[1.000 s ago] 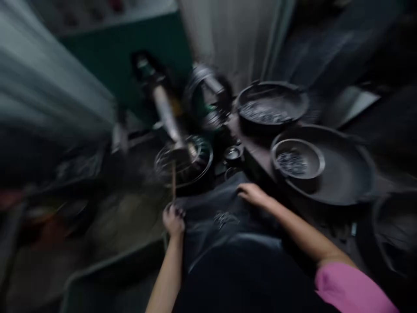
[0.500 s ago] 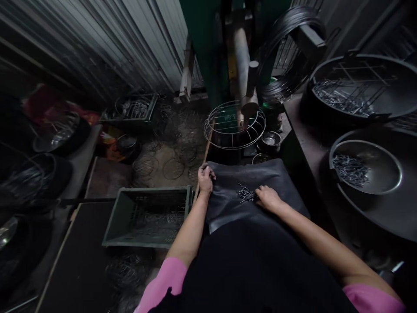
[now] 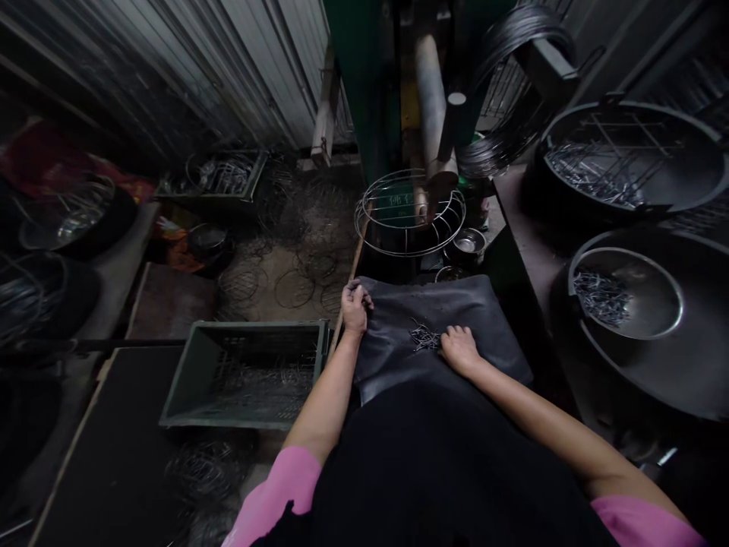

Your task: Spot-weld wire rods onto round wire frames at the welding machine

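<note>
A dark, leather-like sheet is spread across my lap, over a black apron. On its middle lies a small pile of short wire pieces. My right hand rests against the right side of that pile, fingers curled down on the wires, fingertips partly hidden. At the sheet's left edge is my left hand, its fingers bent together in a pinch; whatever is in them is too small to make out. Just beyond the sheet, a round wire basket frame sits at the machine's cylindrical arm.
A green plastic crate with wire pieces stands left. On the right are a large pan holding a metal bowl of short wires, and another wide pan with wire parts. A wire coil hangs behind; wire rings lie on the floor.
The head view has shifted slightly, so most of the scene sits a little further left. Both hands keep nearly the same places on the sheet, the right still at the wire pile.
</note>
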The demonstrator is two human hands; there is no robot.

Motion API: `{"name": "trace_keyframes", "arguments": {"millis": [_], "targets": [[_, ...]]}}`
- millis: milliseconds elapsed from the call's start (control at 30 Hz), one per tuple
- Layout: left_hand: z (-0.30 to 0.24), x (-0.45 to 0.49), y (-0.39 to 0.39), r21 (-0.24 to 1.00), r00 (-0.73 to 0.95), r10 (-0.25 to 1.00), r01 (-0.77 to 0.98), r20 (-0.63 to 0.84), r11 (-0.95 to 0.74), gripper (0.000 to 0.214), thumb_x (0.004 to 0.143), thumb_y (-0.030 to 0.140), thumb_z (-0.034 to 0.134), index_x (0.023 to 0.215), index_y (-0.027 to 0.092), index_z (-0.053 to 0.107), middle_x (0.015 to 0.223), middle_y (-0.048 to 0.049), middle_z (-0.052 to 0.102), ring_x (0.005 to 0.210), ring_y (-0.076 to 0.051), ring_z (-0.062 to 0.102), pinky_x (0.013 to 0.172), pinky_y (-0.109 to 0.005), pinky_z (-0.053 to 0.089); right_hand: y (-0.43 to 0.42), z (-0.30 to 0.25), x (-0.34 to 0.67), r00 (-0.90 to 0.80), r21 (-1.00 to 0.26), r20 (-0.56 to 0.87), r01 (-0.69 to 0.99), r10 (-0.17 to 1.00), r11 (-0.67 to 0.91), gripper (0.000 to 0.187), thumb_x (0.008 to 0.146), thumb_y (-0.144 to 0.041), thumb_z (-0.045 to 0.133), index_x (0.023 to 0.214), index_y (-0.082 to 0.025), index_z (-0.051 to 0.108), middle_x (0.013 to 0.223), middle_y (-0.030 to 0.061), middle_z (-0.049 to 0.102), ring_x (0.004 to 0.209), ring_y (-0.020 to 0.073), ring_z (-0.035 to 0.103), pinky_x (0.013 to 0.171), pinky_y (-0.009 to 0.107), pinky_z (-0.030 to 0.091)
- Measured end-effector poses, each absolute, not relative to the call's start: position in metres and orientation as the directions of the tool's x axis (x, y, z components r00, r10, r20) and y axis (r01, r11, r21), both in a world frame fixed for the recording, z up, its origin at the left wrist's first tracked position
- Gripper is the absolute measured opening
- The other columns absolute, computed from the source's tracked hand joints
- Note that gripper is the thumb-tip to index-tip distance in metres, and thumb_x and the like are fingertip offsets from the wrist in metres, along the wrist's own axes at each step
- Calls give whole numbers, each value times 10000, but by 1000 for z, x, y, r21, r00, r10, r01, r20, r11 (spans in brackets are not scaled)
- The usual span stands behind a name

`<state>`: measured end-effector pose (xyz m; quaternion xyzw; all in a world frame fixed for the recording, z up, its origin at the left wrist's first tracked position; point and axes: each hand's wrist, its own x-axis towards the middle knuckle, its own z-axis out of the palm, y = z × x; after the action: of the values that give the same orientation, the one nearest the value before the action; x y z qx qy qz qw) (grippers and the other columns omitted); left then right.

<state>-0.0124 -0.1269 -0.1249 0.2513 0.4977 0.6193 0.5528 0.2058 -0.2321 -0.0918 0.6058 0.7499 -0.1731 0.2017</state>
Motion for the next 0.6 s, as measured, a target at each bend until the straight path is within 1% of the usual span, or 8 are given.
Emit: {"name": "trace_keyframes", "arguments": {"millis": [167, 267, 367, 500, 600], "targets": [[-123, -13, -128, 900, -258, 936, -422, -237, 112, 309, 692, 339, 649, 931, 216, 497, 650, 39, 477, 473, -62, 443, 410, -168, 344, -228, -91, 198, -199, -19, -527, 975, 827, 222, 304, 843, -121, 391, 966, -86, 668, 1043, 199, 610, 976, 281, 531, 826, 384, 336], [-123, -14, -128, 899, -261, 930, -417, -258, 132, 321, 679, 344, 660, 926, 216, 498, 643, 41, 474, 473, -62, 441, 409, -168, 347, -227, -83, 204, -213, -5, -522, 969, 826, 247, 326, 837, -82, 365, 985, -87, 656, 1059, 206, 610, 981, 288, 533, 836, 395, 328], [-125, -15, -127, 892, -250, 940, -440, -232, 104, 323, 675, 333, 664, 926, 215, 498, 644, 43, 480, 468, -64, 442, 399, -174, 344, -225, -70, 217, -186, 39, -500, 971, 846, 237, 342, 844, -63, 338, 1034, -76, 622, 1038, 221, 620, 955, 299, 549, 827, 411, 325], [-127, -15, -126, 890, -240, 946, -446, -218, 92, 327, 677, 322, 664, 934, 210, 497, 644, 44, 483, 468, -62, 448, 398, -173, 343, -219, -63, 234, -156, 77, -500, 972, 852, 223, 316, 858, -59, 342, 1045, -80, 595, 942, 190, 655, 892, 273, 587, 810, 390, 325], [-127, -14, -125, 899, -241, 947, -428, -211, 91, 340, 673, 327, 662, 939, 201, 491, 640, 51, 477, 469, -57, 446, 401, -167, 343, -216, -68, 238, -204, 88, -505, 954, 838, 286, 277, 859, -76, 370, 970, -95, 623, 908, 162, 669, 877, 264, 591, 792, 374, 331]]}}
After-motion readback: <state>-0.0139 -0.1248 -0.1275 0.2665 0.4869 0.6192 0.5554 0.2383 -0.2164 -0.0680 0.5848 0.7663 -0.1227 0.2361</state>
